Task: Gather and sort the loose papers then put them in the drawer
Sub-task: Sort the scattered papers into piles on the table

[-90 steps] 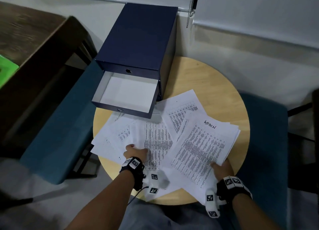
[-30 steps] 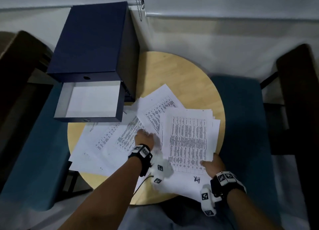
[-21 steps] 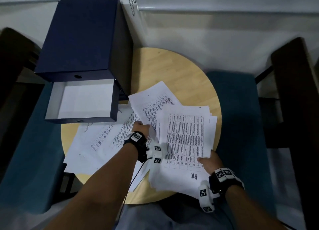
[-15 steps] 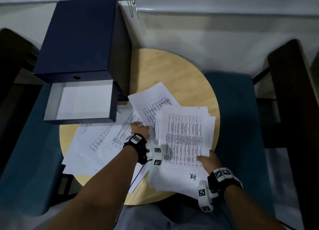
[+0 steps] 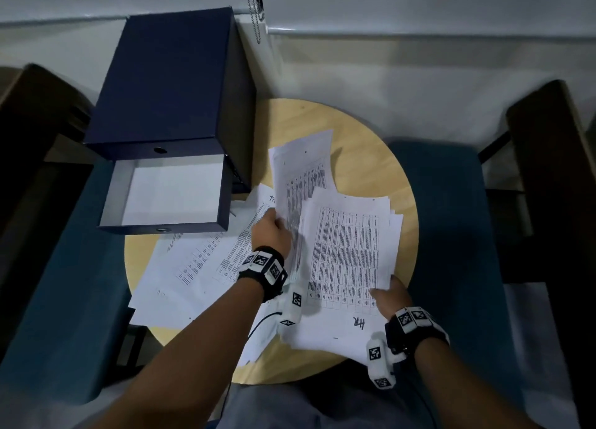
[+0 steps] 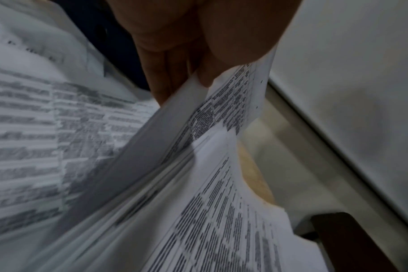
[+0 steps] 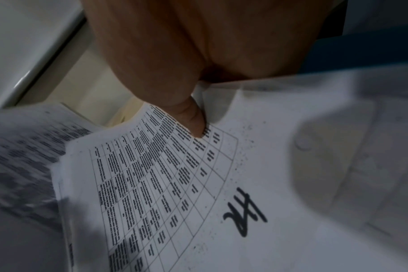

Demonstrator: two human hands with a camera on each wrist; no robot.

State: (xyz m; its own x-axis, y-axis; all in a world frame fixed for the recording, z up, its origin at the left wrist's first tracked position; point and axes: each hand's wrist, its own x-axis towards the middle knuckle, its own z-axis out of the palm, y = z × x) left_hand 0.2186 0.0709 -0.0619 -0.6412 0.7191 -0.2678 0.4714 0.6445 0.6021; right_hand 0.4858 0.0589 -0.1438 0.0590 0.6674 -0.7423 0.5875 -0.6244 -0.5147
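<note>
This looks like an office corner. A dark navy cardboard file box (image 5: 174, 83) with its pull-out drawer (image 5: 167, 196) open stands on a small round light-wood bench (image 5: 371, 145). Printed white sheets of tables (image 5: 348, 251), one hand-marked "HR", are spread over it. Teal upholstered seats (image 5: 451, 203) flank it, and a blind's bead chain (image 5: 254, 6) hangs by the pale wall.

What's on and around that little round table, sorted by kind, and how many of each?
Drawer boxes: 1
Round tables: 1
Paper groups: 3 (lifted sheet, held stack, loose spread)
Hands: 2 (left hand, right hand)
Total: 7
</note>
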